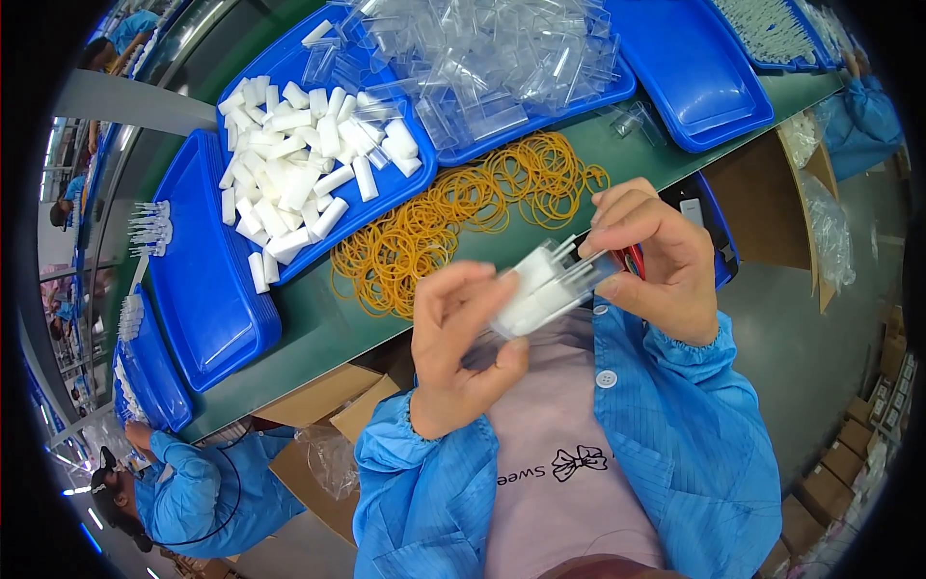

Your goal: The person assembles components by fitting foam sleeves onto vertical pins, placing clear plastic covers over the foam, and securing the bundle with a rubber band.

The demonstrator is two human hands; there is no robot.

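Gripping a clear sleeve (564, 280) of white blocks, left hand (463, 347) and right hand (656, 261) pinch tight; tilting could spill blocks onto the desk (318, 333).

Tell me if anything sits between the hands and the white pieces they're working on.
Nothing visible does. The left hand and right hand both already hold the bundle of white pieces, part-way inside a clear plastic sleeve.

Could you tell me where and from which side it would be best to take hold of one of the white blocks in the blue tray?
Probably across its two long sides, coming from above. Each white block is a short bar lying flat in the blue tray, so the narrow width fits between finger and thumb. Pick one at the pile's edge; those in the middle overlap.
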